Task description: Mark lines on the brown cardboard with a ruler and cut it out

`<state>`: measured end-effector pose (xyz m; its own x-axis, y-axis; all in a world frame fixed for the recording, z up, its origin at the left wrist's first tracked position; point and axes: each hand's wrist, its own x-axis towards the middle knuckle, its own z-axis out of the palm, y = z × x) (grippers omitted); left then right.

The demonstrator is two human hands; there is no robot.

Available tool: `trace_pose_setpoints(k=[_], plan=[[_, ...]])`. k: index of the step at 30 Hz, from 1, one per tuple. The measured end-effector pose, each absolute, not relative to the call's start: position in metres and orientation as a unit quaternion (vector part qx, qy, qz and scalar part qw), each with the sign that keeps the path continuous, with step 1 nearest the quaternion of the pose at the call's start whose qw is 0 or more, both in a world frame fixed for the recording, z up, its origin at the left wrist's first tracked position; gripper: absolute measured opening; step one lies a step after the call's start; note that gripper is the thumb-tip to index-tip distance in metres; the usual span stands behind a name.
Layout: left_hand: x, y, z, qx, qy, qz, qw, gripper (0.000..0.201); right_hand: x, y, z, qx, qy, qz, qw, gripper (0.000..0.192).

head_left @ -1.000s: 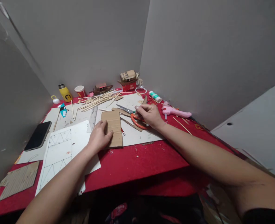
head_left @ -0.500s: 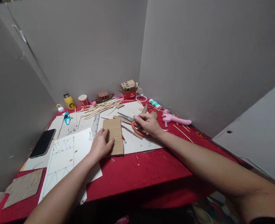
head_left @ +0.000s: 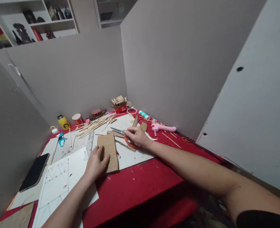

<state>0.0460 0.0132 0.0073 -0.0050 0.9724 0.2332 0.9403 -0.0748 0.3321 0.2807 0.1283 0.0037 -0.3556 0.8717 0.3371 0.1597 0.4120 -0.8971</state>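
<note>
My left hand (head_left: 96,164) lies flat on a brown cardboard rectangle (head_left: 109,149), pressing it onto the white sheet (head_left: 135,156) on the red table (head_left: 140,186). My right hand (head_left: 137,136) rests on the orange handles of a pair of scissors (head_left: 120,131), whose metal blades point left and lie on the table just beyond the cardboard. Loose cardboard strips (head_left: 127,145) lie beneath the scissors.
A pink glue gun (head_left: 163,128) and a glue bottle (head_left: 144,114) lie right of my hand. A pile of thin wooden sticks (head_left: 94,124), a ruler (head_left: 90,141), a yellow bottle (head_left: 63,122), a cup (head_left: 77,118) and small boxes (head_left: 118,104) sit behind. A black phone (head_left: 34,171) and a drawing sheet (head_left: 59,180) lie left.
The view has tilted up, so shelves now show above the grey partitions. Both hands keep their places, the left on the cardboard and the right on the scissors.
</note>
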Motion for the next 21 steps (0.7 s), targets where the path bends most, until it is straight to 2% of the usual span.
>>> trace_pose_setpoints(k=[21], plan=[[0.0444,0.0134,0.0046,0.707,0.674,0.212,0.043,0.042,0.278,0.1261,0.0067,-0.372,-0.73,0.391,0.419,0.033]])
